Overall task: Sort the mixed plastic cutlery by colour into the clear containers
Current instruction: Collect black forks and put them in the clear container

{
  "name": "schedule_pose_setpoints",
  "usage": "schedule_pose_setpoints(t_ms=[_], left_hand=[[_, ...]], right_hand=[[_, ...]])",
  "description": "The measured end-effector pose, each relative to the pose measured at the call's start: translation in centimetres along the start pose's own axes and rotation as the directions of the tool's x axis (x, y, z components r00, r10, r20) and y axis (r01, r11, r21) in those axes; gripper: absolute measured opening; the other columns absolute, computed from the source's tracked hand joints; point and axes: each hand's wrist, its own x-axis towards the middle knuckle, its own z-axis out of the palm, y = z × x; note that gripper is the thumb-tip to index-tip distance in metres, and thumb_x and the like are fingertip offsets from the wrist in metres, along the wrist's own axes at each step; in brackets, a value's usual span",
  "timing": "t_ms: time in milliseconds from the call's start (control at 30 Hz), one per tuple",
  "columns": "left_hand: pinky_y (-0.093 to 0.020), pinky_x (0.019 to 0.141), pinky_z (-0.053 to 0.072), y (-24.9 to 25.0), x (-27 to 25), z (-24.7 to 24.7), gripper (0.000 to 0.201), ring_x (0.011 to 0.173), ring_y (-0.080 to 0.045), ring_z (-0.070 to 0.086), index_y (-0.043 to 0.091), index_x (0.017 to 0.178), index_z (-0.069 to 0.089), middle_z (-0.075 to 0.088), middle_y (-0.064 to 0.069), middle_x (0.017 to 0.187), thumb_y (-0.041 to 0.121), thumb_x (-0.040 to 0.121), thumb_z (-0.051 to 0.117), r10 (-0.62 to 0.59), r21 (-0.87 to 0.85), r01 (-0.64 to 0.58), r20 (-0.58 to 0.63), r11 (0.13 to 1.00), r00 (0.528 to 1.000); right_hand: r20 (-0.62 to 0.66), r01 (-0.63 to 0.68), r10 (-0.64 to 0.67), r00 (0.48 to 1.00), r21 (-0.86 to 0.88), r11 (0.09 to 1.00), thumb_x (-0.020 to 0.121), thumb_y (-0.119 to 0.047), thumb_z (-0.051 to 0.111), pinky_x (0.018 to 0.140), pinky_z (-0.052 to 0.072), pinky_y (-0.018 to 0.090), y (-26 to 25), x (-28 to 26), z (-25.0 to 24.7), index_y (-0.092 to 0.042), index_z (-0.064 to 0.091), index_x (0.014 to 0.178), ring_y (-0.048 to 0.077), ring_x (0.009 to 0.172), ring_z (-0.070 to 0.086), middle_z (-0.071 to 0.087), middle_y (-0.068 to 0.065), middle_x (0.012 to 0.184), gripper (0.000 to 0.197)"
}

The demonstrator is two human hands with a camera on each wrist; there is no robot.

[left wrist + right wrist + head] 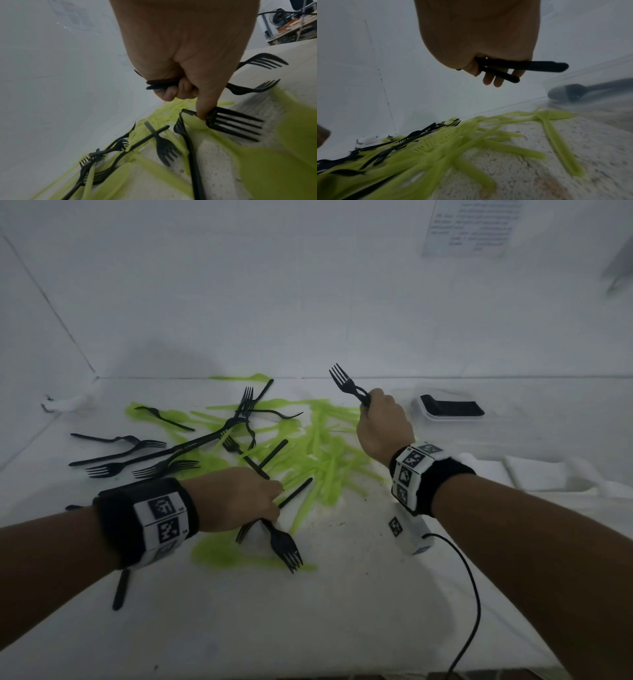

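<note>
Item: black plastic forks, thin and moulded, scattered across the left and middle of the white cloth-covered table. Judged very light, springy, smooth; tines snag each other, so grip at the flat handle.

Item: translucent lime-green plastic cutlery, heaped at centre under and beside the black pieces. Probably equally light and slippery.

Left hand: curled round a bundle of black forks, forefinger pressing another fork on the table.

Right hand: raised, fingers closed on two black forks, tines up.

Clear plastic container: far right, holding dark cutlery, seemingly spoons; contents blurred.
</note>
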Motion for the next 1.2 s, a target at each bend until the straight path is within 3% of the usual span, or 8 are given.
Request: schedule_pose_setpoints(t_ms=[100,233,367,533,700,900,1067,1200], left_hand=[[-0.026,0.053,0.033,-0.1,-0.7,-0.7,0.038,0.059,-0.016,0.052,0.036,0.119,0.072,0.054,0.005,0.092,0.012,0.089,0.067,0.007,0.033,-0.007,-0.007,0.999,1.000],[-0.035,0.071,0.044,0.8,-0.5,-0.9,0.043,0.086,-0.027,0.057,0.033,0.140,0.056,0.048,-0.001,0.118,0.012,0.104,0.046,-0.047,0.008,0.047,0.167,0.999,0.985],[-0.035,0.068,0.043,0.4,-0.1,-0.8,0.035,0.085,-0.028,0.058,0.031,0.132,0.064,0.047,-0.001,0.108,0.015,0.102,0.053,-0.031,-0.010,0.032,0.082,0.999,0.996],[-0.028,0.053,0.030,-0.4,0.2,0.1,0.023,0.061,-0.016,0.041,0.024,0.104,0.077,0.043,0.003,0.088,0.009,0.087,0.075,0.078,-0.009,-0.079,-0.098,0.997,0.992],[-0.029,0.066,0.043,-0.7,0.9,-0.8,0.021,0.077,-0.013,0.054,0.025,0.116,0.075,0.048,0.008,0.100,0.020,0.098,0.066,-0.061,-0.334,-0.020,-0.228,0.942,0.972],[-0.027,0.070,0.040,-0.8,0.5,-3.5,0.026,0.077,-0.005,0.049,0.038,0.081,0.047,0.046,0.007,0.087,0.029,0.105,0.055,-0.326,-0.645,-0.002,-0.389,0.764,0.862],[-0.039,0.087,0.047,-1.8,-1.9,-3.7,0.014,0.094,-0.019,0.062,0.031,0.106,0.057,0.068,-0.008,0.097,0.029,0.106,0.043,-0.636,-0.895,0.010,-0.309,0.446,0.707],[-0.031,0.053,0.044,-3.1,-5.6,-2.2,0.011,0.054,-0.020,0.048,0.014,0.099,0.044,0.048,-0.003,0.067,0.017,0.109,0.040,-0.819,-0.992,-0.097,-0.120,0.079,0.561]], right_hand=[[0.156,0.012,-0.025,0.987,0.082,0.997,0.107,-0.024,0.036,0.059,0.035,0.037,-0.7,-0.9,-0.3,-0.010,0.041,0.110,0.033,0.077,0.056,0.056,0.005,0.085,0.015],[0.378,0.021,-0.045,0.925,0.067,0.998,0.105,-0.028,0.040,0.059,0.041,0.034,-1.6,-2.7,1.0,-0.013,0.046,0.116,0.025,0.072,0.058,0.062,0.008,0.091,0.020],[0.562,0.049,-0.024,0.826,-0.030,0.998,0.105,-0.026,0.039,0.058,0.039,0.032,-2.5,-4.0,2.8,-0.016,0.047,0.111,0.018,0.072,0.054,0.058,0.005,0.093,0.014],[0.526,0.007,0.009,0.851,-0.027,1.000,0.105,-0.026,0.038,0.059,0.040,0.033,-2.5,-4.7,3.3,-0.015,0.047,0.110,0.019,0.070,0.054,0.059,0.005,0.091,0.015],[0.393,-0.073,0.054,0.918,0.032,0.997,0.106,-0.027,0.038,0.059,0.042,0.034,-2.4,-5.2,2.9,-0.014,0.046,0.110,0.021,0.071,0.057,0.060,0.005,0.088,0.016],[0.325,-0.152,0.104,0.940,0.125,0.980,0.101,-0.020,0.043,0.073,0.058,0.044,-3.1,-5.5,2.8,-0.012,0.045,0.120,0.031,0.078,0.066,0.065,0.014,0.098,0.021],[0.276,-0.109,0.086,0.957,0.070,0.992,0.104,-0.028,0.045,0.058,0.041,0.032,-5.1,-5.9,3.6,-0.015,0.047,0.110,0.021,0.071,0.057,0.058,0.004,0.087,0.015],[0.308,0.058,-0.072,0.949,0.053,0.997,0.100,-0.027,0.052,0.066,0.039,0.030,-8.0,-6.5,4.9,-0.021,0.053,0.100,0.024,0.079,0.057,0.061,0.001,0.091,0.006]])
